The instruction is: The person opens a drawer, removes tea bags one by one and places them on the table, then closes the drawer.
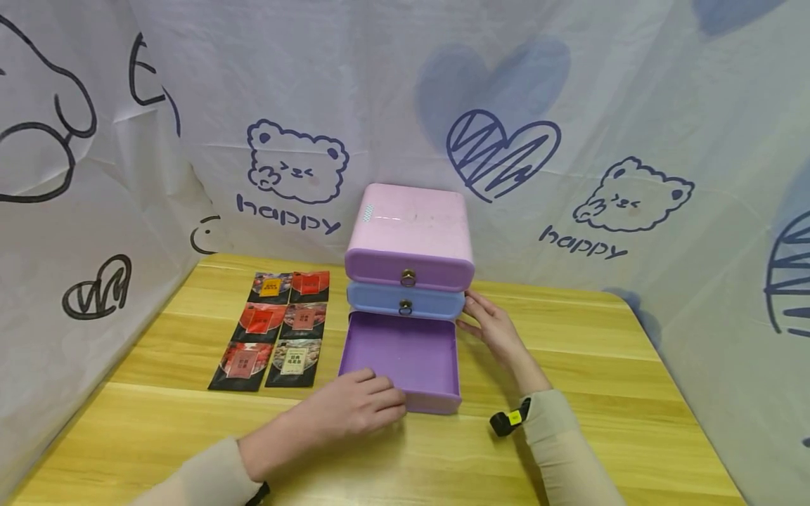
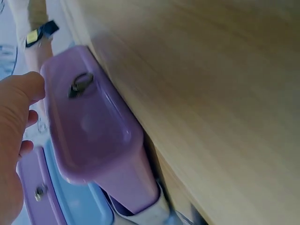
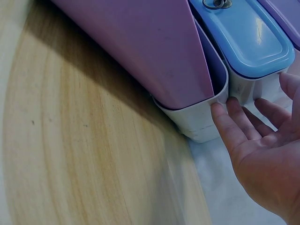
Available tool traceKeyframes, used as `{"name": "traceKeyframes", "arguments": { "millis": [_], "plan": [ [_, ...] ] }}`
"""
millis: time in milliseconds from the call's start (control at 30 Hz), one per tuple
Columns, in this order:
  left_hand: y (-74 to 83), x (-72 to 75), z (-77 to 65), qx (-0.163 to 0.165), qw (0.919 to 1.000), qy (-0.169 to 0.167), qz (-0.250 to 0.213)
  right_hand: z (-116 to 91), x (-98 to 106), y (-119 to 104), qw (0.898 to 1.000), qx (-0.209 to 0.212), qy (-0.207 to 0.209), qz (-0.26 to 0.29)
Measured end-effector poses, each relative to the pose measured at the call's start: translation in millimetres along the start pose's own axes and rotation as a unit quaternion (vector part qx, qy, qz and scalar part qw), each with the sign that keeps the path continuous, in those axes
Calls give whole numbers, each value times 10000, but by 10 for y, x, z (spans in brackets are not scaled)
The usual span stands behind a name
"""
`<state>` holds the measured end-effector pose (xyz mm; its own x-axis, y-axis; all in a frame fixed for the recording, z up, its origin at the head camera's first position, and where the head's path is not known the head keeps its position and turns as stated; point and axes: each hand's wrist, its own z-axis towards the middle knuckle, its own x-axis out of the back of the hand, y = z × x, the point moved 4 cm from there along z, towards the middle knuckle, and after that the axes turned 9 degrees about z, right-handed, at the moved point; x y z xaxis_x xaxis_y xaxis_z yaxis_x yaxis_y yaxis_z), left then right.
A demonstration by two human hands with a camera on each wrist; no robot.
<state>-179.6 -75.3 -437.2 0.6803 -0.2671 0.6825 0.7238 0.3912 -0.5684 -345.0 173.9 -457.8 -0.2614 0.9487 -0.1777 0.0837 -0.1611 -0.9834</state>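
Observation:
A small chest of drawers point(image 1: 414, 218) stands on the table, with a pink top, a purple drawer, a blue drawer point(image 1: 405, 300) and a purple bottom drawer point(image 1: 433, 351) that is pulled far out and empty inside. My left hand point(image 1: 354, 407) is at the bottom drawer's front rim, fingers loosely bent and one digit right at the edge in the left wrist view. At the chest's right side is my right hand point(image 1: 496, 327); in the right wrist view its outstretched fingers point(image 3: 229, 126) touch the white casing point(image 3: 199, 117) around the drawers.
Several black-and-red sachets point(image 1: 259, 320) lie in two columns left of the chest. Behind and beside the wooden table point(image 1: 569, 351) hangs a white printed cloth point(image 1: 392, 91). Metal ring pulls point(image 1: 408, 277) hang on the drawer fronts.

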Motion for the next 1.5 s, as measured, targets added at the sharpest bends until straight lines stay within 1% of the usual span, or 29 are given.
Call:
{"name": "traceKeyframes", "arguments": {
  "millis": [67,167,267,400,533,733,1000,1233,1500],
  "plan": [
    [51,-10,46,-294,9992,-111,230,-1,-1,-1,10000,2,0,10],
    [119,-33,107,-641,9964,-314,448,-2,-2,-3,10000,11,-22,2],
    [165,-67,157,-840,9933,-610,505,-4,-6,-5,10000,19,-35,6],
    [203,-124,201,-1052,9869,-1007,693,-5,-10,-10,10000,29,-38,-4],
    [236,-180,220,-1213,9804,-1245,929,-3,-8,-8,10000,35,-53,-19],
    [284,-245,222,-1313,9721,-1502,1233,2,-1,-5,10000,44,-51,-17],
    [361,-286,247,-1389,9618,-1765,1566,-4,1,-5,10000,35,-23,36],
    [398,-302,241,-1320,9614,-1756,1658,-11,-1,-6,10000,14,-65,-28],
    [402,-302,214,-1260,9627,-1705,1680,-10,5,-3,9999,10,-103,41]
  ]
}}
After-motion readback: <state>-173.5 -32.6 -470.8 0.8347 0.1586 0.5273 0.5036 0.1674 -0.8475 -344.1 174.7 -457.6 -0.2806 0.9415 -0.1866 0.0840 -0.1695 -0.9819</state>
